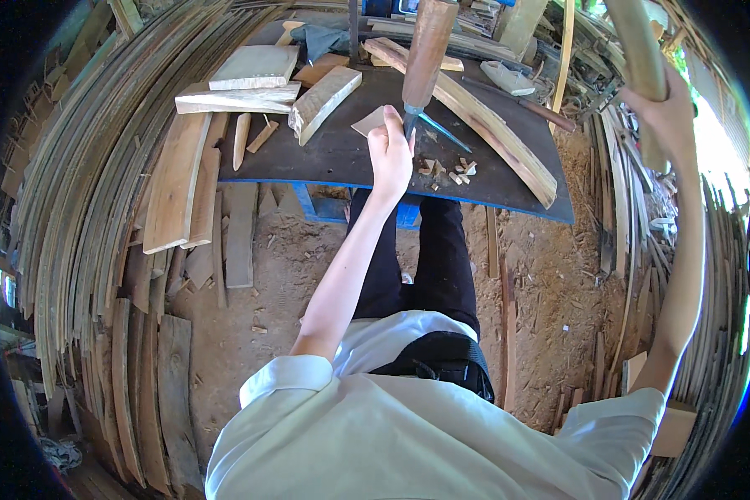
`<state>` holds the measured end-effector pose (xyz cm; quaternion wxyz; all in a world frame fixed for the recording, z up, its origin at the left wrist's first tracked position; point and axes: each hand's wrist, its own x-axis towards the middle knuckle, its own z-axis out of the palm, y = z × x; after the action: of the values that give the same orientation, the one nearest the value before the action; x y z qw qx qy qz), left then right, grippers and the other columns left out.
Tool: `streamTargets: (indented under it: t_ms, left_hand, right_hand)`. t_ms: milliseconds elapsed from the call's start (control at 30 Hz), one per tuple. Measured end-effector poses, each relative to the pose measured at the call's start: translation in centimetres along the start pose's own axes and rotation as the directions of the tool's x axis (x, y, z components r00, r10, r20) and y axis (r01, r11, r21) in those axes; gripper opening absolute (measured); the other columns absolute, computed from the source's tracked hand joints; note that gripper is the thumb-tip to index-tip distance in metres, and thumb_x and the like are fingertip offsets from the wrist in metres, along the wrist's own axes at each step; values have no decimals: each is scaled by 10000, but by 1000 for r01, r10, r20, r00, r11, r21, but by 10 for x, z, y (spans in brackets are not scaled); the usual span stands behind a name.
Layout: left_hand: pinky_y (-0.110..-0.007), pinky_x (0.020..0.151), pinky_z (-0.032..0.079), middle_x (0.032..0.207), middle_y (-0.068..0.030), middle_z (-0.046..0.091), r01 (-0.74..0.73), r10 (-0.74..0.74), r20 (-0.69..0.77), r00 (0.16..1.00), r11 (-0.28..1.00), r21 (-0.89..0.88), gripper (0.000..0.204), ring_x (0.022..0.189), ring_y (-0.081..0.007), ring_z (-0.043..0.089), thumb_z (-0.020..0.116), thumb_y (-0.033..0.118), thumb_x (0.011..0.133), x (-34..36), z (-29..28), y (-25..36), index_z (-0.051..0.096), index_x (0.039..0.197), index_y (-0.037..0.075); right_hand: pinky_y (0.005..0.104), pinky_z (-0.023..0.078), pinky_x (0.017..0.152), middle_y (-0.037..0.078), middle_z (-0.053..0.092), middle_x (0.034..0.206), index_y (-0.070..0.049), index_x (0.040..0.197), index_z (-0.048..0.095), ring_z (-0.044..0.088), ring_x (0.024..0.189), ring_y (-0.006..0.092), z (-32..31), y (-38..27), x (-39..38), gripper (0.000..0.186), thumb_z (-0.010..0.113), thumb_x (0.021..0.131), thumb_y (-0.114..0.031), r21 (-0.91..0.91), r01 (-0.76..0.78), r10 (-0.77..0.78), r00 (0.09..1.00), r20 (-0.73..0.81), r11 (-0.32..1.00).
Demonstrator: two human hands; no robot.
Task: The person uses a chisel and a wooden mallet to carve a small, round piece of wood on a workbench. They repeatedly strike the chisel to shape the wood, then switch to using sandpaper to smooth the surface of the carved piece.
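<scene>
My left hand [388, 160] is closed round the dark lower shank of a chisel with a thick wooden handle [430, 52], which stands upright above the dark tabletop [333, 158]. The chisel's cutting end is hidden behind my fingers. Just left of that hand a small flat wood piece [370, 122] shows. A thin blue pointed piece [447, 133] slants down to the right of it. My right hand [668, 115], raised high at the right, grips a thick round wooden club [639, 48]. Pale wood chips [452, 171] lie near the table's front edge.
Wood blocks [325, 102] and a short pointed stick [241, 140] lie on the table's left. A long curved wooden beam [483, 125] crosses its right side. Long planks [100, 167] are stacked at the left, with more strips [633, 192] at the right. Sawdust covers the floor [267, 333].
</scene>
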<state>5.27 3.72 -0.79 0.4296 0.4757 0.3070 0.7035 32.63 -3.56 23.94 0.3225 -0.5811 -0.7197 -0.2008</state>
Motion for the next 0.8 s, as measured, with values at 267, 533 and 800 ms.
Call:
streamTargets:
  t_ms: [267,533,800]
  left_hand:
    - [-244,405,282,508,31,394,24,-24,-9,1000,999,-21,542,414,-67,345,299,383,1086,2,2,-3,458,652,98]
    - [-247,387,255,464,20,361,119,-114,49,992,986,-118,592,373,-82,292,259,351,1090,19,6,9,384,563,113]
    - [-255,387,193,480,57,281,67,-65,17,998,984,-168,566,375,-71,246,245,399,1075,24,-41,58,329,570,158]
  right_hand:
    - [406,496,922,200,683,1053,-43,1295,579,668,973,325,-11,2,5,705,754,623,-167,-29,8,-3,988,154,1000]
    - [371,502,882,197,679,969,42,1159,623,668,932,290,41,24,-22,601,764,599,-125,-24,-112,113,929,353,993]
    - [337,448,1005,232,652,1133,106,1200,584,627,1076,321,131,102,-53,722,812,559,-135,60,-221,157,836,526,973]
